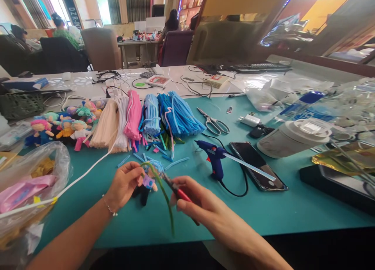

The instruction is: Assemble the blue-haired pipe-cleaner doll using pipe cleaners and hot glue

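Between thumb and fingers my left hand [124,184] pinches one end of a green pipe cleaner [166,199], which arches over and hangs down at the right. My right hand [202,203] grips red-handled pliers [182,192], their jaws close to the pipe cleaner; whether they touch it I cannot tell. Behind and below them lies a small doll [149,183] with blue hair, a purple top and dark legs, partly hidden by the pipe cleaner and pliers. Short light blue pipe cleaner pieces [177,163] are scattered just beyond the doll.
Bundles of beige [104,123], pink [134,116] and blue pipe cleaners [187,116] lie at the back beside finished dolls [66,125]. To the right are scissors [215,123], a glue gun [213,157], a phone [260,166] and a white lidded container [294,136]. A white cable [84,174] crosses the left side.
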`<action>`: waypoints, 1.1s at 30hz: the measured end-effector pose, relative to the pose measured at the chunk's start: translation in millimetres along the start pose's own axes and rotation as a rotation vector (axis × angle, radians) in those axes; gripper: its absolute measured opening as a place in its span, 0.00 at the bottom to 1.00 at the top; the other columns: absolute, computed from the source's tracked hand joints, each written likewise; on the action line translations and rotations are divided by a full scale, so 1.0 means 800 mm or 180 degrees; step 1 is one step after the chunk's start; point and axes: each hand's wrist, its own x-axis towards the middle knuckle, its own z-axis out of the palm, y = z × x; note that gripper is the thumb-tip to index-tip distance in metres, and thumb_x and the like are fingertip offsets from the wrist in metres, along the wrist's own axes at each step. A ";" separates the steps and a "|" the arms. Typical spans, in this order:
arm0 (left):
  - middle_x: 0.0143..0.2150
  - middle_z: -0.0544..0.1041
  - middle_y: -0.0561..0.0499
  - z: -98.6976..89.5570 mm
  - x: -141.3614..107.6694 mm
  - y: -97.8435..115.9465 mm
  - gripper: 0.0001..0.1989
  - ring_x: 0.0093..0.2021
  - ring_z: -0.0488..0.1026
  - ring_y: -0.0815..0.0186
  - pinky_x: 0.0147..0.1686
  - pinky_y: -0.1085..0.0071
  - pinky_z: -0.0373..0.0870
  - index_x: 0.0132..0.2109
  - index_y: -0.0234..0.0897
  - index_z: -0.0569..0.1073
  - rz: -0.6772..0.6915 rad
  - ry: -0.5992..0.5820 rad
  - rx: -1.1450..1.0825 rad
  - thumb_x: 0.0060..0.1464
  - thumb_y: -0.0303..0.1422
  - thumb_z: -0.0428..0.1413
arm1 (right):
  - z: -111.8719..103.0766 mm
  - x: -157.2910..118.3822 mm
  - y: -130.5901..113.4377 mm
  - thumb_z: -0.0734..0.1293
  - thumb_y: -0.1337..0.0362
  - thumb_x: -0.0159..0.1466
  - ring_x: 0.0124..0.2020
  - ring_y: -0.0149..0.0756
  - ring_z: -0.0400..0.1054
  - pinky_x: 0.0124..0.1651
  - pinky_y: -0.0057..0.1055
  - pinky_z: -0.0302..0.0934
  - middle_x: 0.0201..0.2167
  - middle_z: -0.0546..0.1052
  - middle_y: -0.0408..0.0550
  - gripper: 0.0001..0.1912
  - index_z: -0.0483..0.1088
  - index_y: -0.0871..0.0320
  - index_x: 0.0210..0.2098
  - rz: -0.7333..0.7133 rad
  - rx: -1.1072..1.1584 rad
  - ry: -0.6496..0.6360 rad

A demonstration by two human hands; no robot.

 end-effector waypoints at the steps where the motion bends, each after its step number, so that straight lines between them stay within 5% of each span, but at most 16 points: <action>1: 0.19 0.73 0.55 0.000 0.001 0.002 0.17 0.16 0.63 0.77 0.18 0.76 0.60 0.23 0.34 0.71 0.0071 0.0079 -0.0068 0.29 0.32 0.72 | -0.003 -0.002 0.006 0.60 0.55 0.64 0.33 0.34 0.66 0.37 0.30 0.62 0.33 0.73 0.44 0.14 0.65 0.56 0.45 0.0047 -0.0127 0.0186; 6: 0.19 0.72 0.56 0.000 0.005 0.008 0.15 0.16 0.62 0.77 0.19 0.76 0.59 0.24 0.35 0.70 0.0276 0.0258 -0.0165 0.33 0.32 0.69 | 0.004 0.005 0.052 0.61 0.63 0.62 0.42 0.44 0.69 0.44 0.40 0.63 0.40 0.74 0.51 0.10 0.65 0.55 0.44 -0.0121 -0.1747 0.1245; 10: 0.20 0.73 0.55 -0.001 0.005 0.004 0.15 0.16 0.63 0.76 0.19 0.75 0.60 0.24 0.34 0.71 0.0254 0.0192 -0.0071 0.32 0.31 0.70 | 0.025 0.020 0.082 0.63 0.65 0.62 0.39 0.47 0.68 0.39 0.41 0.63 0.39 0.73 0.54 0.12 0.68 0.56 0.45 -0.0446 -0.2774 0.1568; 14: 0.20 0.75 0.53 -0.002 0.005 0.002 0.14 0.17 0.63 0.76 0.19 0.75 0.60 0.24 0.34 0.72 0.0285 0.0124 0.0013 0.31 0.30 0.70 | 0.032 0.028 0.090 0.66 0.64 0.61 0.39 0.49 0.66 0.40 0.43 0.64 0.39 0.72 0.56 0.11 0.70 0.58 0.44 -0.0445 -0.3025 0.1674; 18: 0.20 0.76 0.53 -0.002 0.002 0.000 0.14 0.17 0.64 0.76 0.19 0.76 0.60 0.23 0.34 0.74 0.0292 0.0118 0.0141 0.31 0.31 0.71 | 0.025 0.025 0.073 0.64 0.64 0.63 0.42 0.47 0.68 0.44 0.43 0.65 0.41 0.72 0.55 0.10 0.71 0.57 0.44 -0.0799 -0.2452 0.1696; 22: 0.19 0.76 0.52 -0.001 -0.002 -0.003 0.15 0.17 0.64 0.75 0.19 0.76 0.60 0.23 0.33 0.75 0.0304 0.0072 0.0409 0.28 0.32 0.72 | 0.027 0.030 0.028 0.61 0.59 0.65 0.38 0.40 0.71 0.42 0.36 0.67 0.36 0.75 0.50 0.11 0.70 0.57 0.44 -0.1115 -0.1016 0.1349; 25: 0.17 0.74 0.53 -0.002 -0.003 -0.007 0.15 0.16 0.64 0.74 0.19 0.75 0.60 0.23 0.33 0.75 0.0377 -0.0043 0.0590 0.28 0.33 0.72 | 0.036 0.051 0.002 0.66 0.57 0.61 0.31 0.36 0.71 0.35 0.32 0.66 0.32 0.77 0.47 0.15 0.70 0.59 0.44 -0.0930 -0.0233 0.1107; 29: 0.18 0.73 0.53 -0.005 -0.003 -0.008 0.13 0.18 0.65 0.71 0.20 0.73 0.62 0.24 0.34 0.76 0.0523 -0.0179 0.1016 0.33 0.36 0.70 | 0.038 0.082 -0.004 0.67 0.60 0.59 0.24 0.32 0.68 0.29 0.28 0.62 0.24 0.76 0.44 0.08 0.72 0.59 0.30 -0.0510 0.0272 0.0723; 33: 0.28 0.77 0.51 -0.011 -0.001 0.003 0.09 0.27 0.71 0.65 0.28 0.69 0.66 0.31 0.37 0.75 0.1153 0.0224 0.2414 0.44 0.37 0.62 | 0.022 0.095 0.006 0.68 0.61 0.58 0.25 0.32 0.68 0.30 0.29 0.62 0.22 0.75 0.43 0.08 0.71 0.59 0.25 -0.0407 0.0310 0.0878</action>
